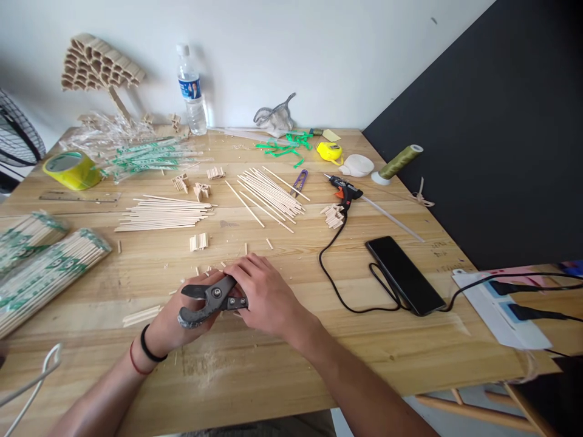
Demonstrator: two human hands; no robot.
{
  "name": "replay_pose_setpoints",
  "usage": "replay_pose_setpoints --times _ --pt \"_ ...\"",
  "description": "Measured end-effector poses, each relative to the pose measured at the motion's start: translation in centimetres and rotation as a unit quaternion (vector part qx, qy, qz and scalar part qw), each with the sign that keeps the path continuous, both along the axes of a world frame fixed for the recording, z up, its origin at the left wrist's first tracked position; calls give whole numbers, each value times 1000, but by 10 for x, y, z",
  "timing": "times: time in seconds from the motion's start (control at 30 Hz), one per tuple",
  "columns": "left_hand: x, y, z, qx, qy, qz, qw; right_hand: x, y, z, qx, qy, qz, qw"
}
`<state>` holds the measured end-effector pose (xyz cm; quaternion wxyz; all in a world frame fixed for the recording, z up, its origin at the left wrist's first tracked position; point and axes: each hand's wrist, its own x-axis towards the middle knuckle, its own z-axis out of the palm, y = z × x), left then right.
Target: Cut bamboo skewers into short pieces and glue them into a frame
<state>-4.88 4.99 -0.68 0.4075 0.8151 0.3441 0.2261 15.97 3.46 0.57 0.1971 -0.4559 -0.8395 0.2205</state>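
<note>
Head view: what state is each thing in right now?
cutter: jaws open, held by both hands
left hand: under the cutter
right hand: gripping the cutter handles
glue gun: lying down, cord attached
phone: screen dark, flat
bottle: upright, capped
tape roll: lying flat
thread spool: tipped over

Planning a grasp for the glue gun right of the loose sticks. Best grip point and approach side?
Grip the glue gun by its black handle, coming from above on the near side. It lies flat on the table, nozzle pointing far-left, handle toward the viewer with the cord trailing from its end. A pile of cut sticks sits against its left, so the right side looks freer. Avoid the nozzle tip.
</note>
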Motion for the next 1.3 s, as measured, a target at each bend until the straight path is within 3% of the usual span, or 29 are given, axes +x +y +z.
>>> replay_pose_setpoints --times 1.3 --pt "0 1 2 7 8 -2 1000 0 0 -2 0 15 -7 1000"
